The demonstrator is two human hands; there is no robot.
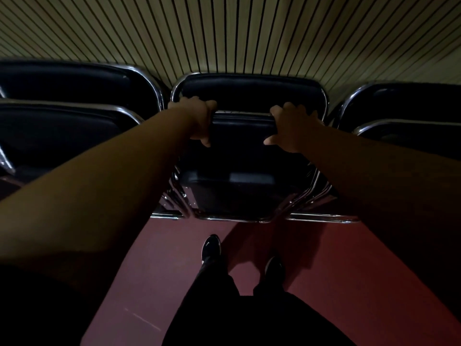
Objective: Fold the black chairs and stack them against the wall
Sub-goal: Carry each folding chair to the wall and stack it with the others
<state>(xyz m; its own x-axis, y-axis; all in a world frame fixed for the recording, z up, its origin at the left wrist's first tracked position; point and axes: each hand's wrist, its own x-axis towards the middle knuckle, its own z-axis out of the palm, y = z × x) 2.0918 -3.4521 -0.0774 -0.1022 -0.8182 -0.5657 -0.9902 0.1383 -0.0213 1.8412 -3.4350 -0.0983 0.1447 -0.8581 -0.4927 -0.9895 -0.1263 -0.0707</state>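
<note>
Here, mid-frame, both hands clutch the folded black chair [240,156] by its top rail: left hand [199,118] curled around one corner, right hand [290,126] wrapped over the other, against the slatted wall [224,33].

Chair stacks [74,116] [404,113] flank both sides (tight gaps); red floor [311,258] open.

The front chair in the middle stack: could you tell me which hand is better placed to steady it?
Probably left: the left hand wraps tightly round the top edge of the front chair, while the right hand holds it more loosely, fingers spread.
</note>
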